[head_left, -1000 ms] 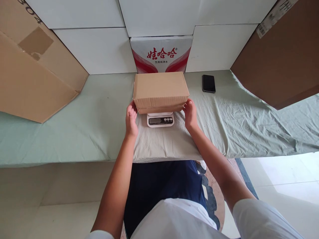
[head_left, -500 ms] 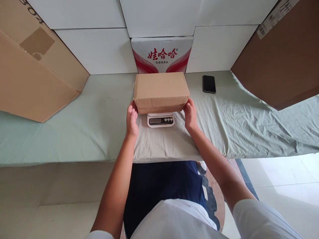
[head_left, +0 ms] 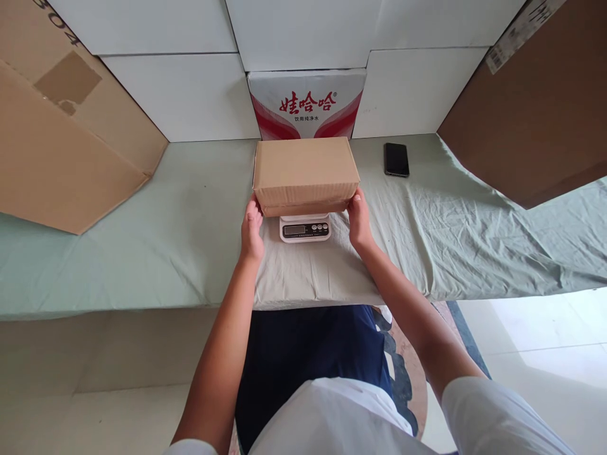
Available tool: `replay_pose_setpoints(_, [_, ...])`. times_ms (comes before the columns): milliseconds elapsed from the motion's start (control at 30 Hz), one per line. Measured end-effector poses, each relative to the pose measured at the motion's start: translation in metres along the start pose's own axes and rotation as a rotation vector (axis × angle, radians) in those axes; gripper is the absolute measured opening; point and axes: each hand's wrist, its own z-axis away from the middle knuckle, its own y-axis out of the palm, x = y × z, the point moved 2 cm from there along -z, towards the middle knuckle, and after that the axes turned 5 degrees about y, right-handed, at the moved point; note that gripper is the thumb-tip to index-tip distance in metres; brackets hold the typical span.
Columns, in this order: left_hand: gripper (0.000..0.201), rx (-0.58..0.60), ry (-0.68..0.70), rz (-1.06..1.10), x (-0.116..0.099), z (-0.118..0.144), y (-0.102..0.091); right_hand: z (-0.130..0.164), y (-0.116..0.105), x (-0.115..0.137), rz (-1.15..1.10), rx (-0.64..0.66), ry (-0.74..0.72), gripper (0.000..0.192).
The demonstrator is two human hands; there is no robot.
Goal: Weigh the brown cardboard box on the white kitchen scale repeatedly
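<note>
A closed brown cardboard box (head_left: pixel 304 172) rests on a small white digital scale (head_left: pixel 305 228), whose display and buttons show below the box's front edge. My left hand (head_left: pixel 251 227) touches the box's lower left corner with its fingertips. At the lower right corner, my right hand (head_left: pixel 360 218) has its fingers against the box's side. Both hands flank the box and scale on the pale green cloth (head_left: pixel 190 240) that covers the table.
A black phone (head_left: pixel 396 158) lies on the cloth to the right of the box. Large cardboard sheets lean at the left (head_left: pixel 61 139) and right (head_left: pixel 535 114). A white carton with red print (head_left: pixel 307 104) stands behind the box, against white panels.
Both hands have shifted slightly up along the box's lower corners. The box stays on the scale.
</note>
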Motion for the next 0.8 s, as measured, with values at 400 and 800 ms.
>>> replay_pose_setpoints(400, [0.093,0.066,0.001,0.031,-0.009,0.006,0.002,0.009,0.003,0.013,0.092,0.007,-0.026,0.057])
replay_pose_setpoints(800, [0.082,0.212,0.096,0.131,-0.06,-0.055,0.006,-0.046,0.01,0.038,0.145,0.046,-0.262,0.07])
